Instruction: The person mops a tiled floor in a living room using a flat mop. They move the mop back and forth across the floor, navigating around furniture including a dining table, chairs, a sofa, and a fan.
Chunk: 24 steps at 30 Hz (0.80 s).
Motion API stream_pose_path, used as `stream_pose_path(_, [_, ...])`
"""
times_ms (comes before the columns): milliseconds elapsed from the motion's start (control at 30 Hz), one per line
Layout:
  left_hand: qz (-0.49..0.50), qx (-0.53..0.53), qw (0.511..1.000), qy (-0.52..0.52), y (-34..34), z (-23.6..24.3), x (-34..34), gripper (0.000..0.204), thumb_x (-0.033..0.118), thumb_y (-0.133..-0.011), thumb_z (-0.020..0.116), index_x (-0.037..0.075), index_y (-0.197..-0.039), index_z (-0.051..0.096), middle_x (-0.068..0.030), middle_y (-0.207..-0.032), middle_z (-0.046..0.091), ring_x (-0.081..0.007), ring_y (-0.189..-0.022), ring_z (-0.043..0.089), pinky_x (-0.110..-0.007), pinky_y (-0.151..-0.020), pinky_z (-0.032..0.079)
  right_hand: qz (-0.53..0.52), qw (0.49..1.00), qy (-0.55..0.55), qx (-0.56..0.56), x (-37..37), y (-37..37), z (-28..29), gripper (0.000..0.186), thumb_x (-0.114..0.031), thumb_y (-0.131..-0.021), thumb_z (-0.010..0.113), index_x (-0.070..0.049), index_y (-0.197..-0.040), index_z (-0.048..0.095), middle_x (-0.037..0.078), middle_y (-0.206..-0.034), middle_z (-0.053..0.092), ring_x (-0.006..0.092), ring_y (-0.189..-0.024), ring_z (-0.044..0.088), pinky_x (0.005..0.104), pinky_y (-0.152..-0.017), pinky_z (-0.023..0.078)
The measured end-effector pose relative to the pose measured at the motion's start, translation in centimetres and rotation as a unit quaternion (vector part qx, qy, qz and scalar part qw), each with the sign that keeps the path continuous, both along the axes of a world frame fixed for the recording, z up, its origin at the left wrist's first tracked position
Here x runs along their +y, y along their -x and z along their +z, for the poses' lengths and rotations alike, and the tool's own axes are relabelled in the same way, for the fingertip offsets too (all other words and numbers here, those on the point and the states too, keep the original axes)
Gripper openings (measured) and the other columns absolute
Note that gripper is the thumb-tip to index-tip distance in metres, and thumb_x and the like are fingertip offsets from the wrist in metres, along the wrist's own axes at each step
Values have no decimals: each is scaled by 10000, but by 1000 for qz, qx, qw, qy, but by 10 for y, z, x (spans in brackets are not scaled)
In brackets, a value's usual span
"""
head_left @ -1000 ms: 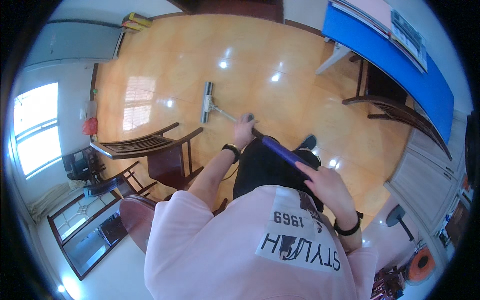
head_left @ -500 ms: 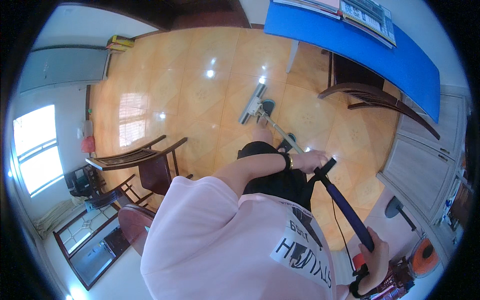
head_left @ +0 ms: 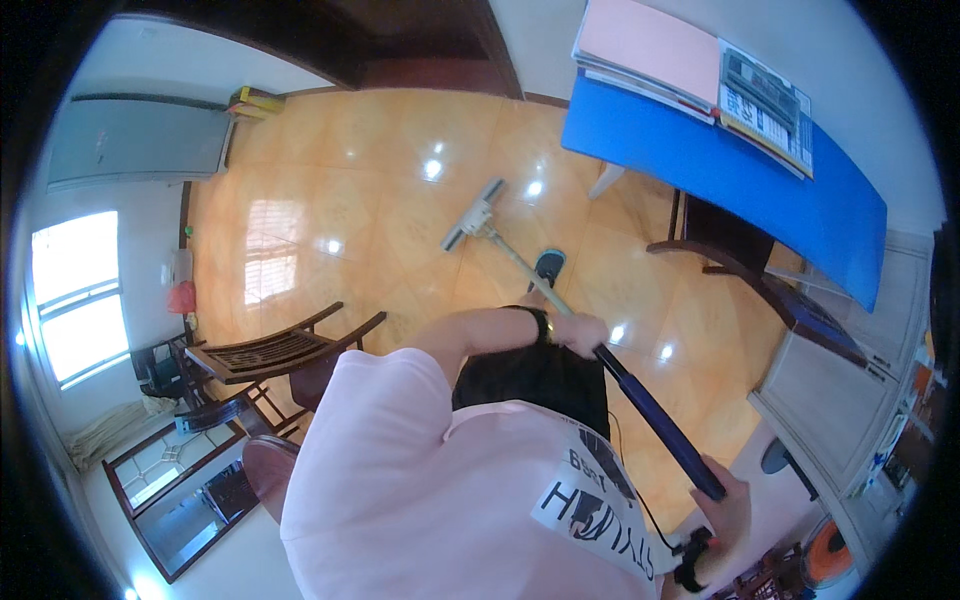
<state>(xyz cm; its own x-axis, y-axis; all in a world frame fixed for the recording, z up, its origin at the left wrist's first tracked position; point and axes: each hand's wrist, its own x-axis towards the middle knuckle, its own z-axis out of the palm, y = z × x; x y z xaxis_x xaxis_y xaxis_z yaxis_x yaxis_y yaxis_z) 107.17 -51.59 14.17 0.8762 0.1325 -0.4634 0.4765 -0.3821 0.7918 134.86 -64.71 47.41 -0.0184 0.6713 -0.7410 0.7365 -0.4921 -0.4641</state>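
Slanting across my body is a long-handled mop [head_left: 522, 262], its pale pole running from a flat grey-and-white mop head [head_left: 473, 216] down to a dark blue padded grip [head_left: 665, 420]. The mop head lies on the shiny orange floor tiles ahead of my foot [head_left: 549, 265], apart from it. My left hand [head_left: 582, 334] is closed round the pole just above the padded grip. At the near end of that grip, my right hand [head_left: 727, 500] is wrapped round it. A dark band circles each wrist.
To the far right stands a blue table [head_left: 700, 150] with folders [head_left: 650, 45] on it and a dark wooden chair [head_left: 750, 265] beside it. Another wooden chair [head_left: 265, 355] is at left. Pale cabinets [head_left: 825, 400] line the right side; a yellow box [head_left: 256, 103] sits by the far wall.
The mop head has moved left and away from my foot. My left hand has shifted left with the pole, and my right hand slightly left too. The view has tilted, showing more of the table.
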Motion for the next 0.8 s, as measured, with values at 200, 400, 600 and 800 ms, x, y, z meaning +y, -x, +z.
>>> stream_pose_path(200, [82, 40, 989, -117, 177, -102, 116, 265, 343, -717, 721, 93, -801, 693, -161, -749, 657, -365, -734, 638, -464, -630, 489, 2, 982, -98, 160, 113, 128, -122, 508, -79, -773, 717, -88, -1262, 579, 208, -960, 668, 295, -843, 690, 323, -732, 526])
stream_pose_path(400, [254, 173, 916, -259, 314, -135, 195, 51, 98, -726, 666, 109, -770, 641, -125, -827, 647, -332, -819, 624, -414, -726, 503, 123, 967, -170, 143, 208, 261, -203, 452, -199, -843, 635, -172, -1287, 556, 251, -905, 627, 397, -817, 635, 467, -728, 519])
stream_pose_path(600, [397, 139, 850, -318, 285, -149, 180, 106, 24, -724, 637, 94, -798, 606, -106, -863, 624, -322, -920, 579, -401, -793, 484, 183, 970, -145, 66, 222, 248, -201, 440, -248, -868, 619, -219, -1302, 555, 218, -768, 608, 406, -733, 627, 473, -690, 523])
stream_pose_path(800, [348, 236, 859, -292, 213, -136, 150, 127, 79, -741, 654, 135, -853, 631, -75, -926, 624, -294, -983, 576, -399, -799, 487, 147, 962, -218, 81, 170, 184, -200, 416, -205, -859, 639, -225, -1271, 592, 202, -695, 597, 378, -650, 611, 449, -608, 499])
